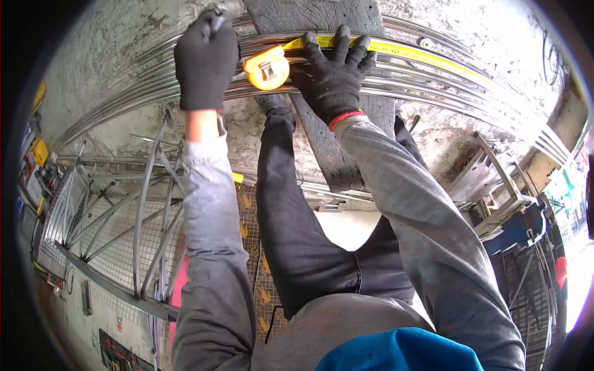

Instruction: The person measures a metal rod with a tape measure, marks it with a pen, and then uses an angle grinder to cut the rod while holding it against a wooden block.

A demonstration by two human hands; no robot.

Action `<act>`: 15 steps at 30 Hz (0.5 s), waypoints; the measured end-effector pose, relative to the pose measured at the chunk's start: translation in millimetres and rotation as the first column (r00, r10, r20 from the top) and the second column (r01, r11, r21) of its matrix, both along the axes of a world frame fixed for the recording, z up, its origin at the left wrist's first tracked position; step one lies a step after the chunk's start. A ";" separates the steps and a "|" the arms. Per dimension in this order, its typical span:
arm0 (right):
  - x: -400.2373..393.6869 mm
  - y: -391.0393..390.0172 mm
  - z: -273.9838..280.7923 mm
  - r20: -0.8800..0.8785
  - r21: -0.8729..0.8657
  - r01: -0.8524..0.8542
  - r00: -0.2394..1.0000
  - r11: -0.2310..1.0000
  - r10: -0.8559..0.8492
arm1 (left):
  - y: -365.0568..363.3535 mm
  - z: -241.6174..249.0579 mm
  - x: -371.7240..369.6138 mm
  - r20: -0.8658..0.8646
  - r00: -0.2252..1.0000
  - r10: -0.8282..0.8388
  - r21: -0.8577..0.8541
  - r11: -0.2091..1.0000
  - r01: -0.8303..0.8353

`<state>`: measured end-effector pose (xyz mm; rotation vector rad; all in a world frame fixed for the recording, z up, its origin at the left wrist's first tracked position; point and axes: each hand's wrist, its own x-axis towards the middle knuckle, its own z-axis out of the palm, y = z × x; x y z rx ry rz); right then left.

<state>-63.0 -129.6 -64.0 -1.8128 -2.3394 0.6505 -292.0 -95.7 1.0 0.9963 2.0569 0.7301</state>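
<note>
A dark glove covers my left hand (207, 62), which is raised at the upper left with its fingers closed around a small object I cannot make out. My right hand (337, 74), also gloved, lies spread over the extended yellow tape blade (421, 52) and the metal rods (396, 88). Between the two hands, the orange tape measure case (268, 68) rests on the rods. The rods run from left to right across a dark, worn wooden board (328, 139).
A welded metal frame (139, 229) with wire mesh stands at the lower left. Another metal stand (504, 204) with blue parts is at the right. Below the rods are my legs in dark trousers. A round metal piece (426, 43) lies near the tape blade.
</note>
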 end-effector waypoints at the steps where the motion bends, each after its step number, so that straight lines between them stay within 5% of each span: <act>1: -0.8 -0.2 0.1 -0.005 0.003 0.005 1.000 1.000 -0.005 | -4.5 14.3 7.0 -0.174 0.978 -0.111 0.050 0.991 0.121; 2: -0.3 0.4 1.0 0.002 -0.010 -0.001 1.000 1.000 0.001 | -8.4 25.0 10.9 -0.284 0.921 -0.269 -0.214 0.954 0.212; 4: 0.1 2.8 2.1 0.012 -0.013 0.003 1.000 1.000 -0.003 | -25.9 18.0 29.7 -0.380 0.811 -0.445 -0.144 0.894 0.423; 6: -0.2 3.7 4.8 0.031 -0.053 -0.006 0.999 0.999 0.008 | -31.7 9.2 43.9 -0.388 0.699 -0.600 -0.383 0.795 0.470; 11: 1.9 1.6 5.2 -0.011 -0.045 -0.001 1.000 0.999 0.001 | -3.9 -7.1 52.4 -0.207 0.859 -0.469 -0.386 0.845 0.369; 15: 1.8 3.5 10.5 -0.003 -0.057 0.000 1.000 0.998 -0.001 | 18.4 -5.5 60.6 -0.233 0.766 -0.599 -0.495 0.751 0.437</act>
